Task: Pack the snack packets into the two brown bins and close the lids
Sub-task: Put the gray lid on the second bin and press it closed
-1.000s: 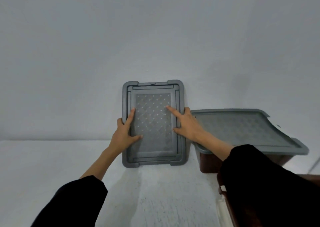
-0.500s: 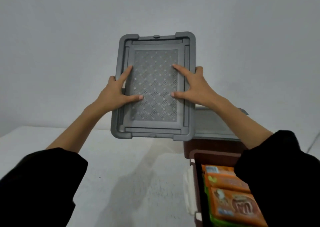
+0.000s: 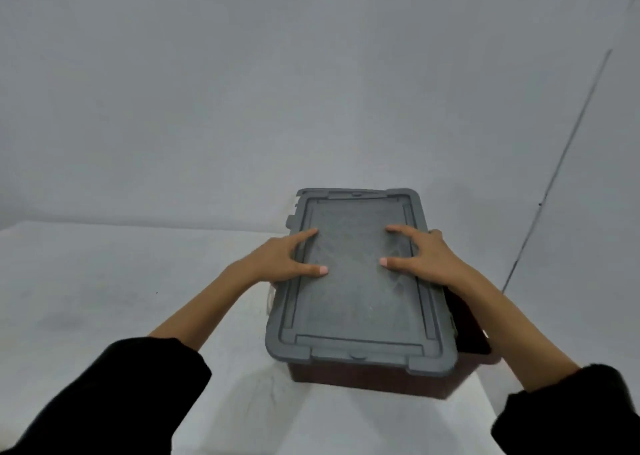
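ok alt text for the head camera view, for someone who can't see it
A person's left hand and right hand hold a grey lid by its side edges on top of a brown bin on a white table. The lid sits askew, leaving part of the bin's right rim uncovered.

Both arms reach forward, the forearms bare below black sleeves (image 3: 131,392); the left hand (image 3: 277,260) grips the lid (image 3: 353,302) at its left edge, with thumb and forefinger spread flat on top and the other fingers hidden past the rim; the right hand (image 3: 427,260) does the same at the right edge.
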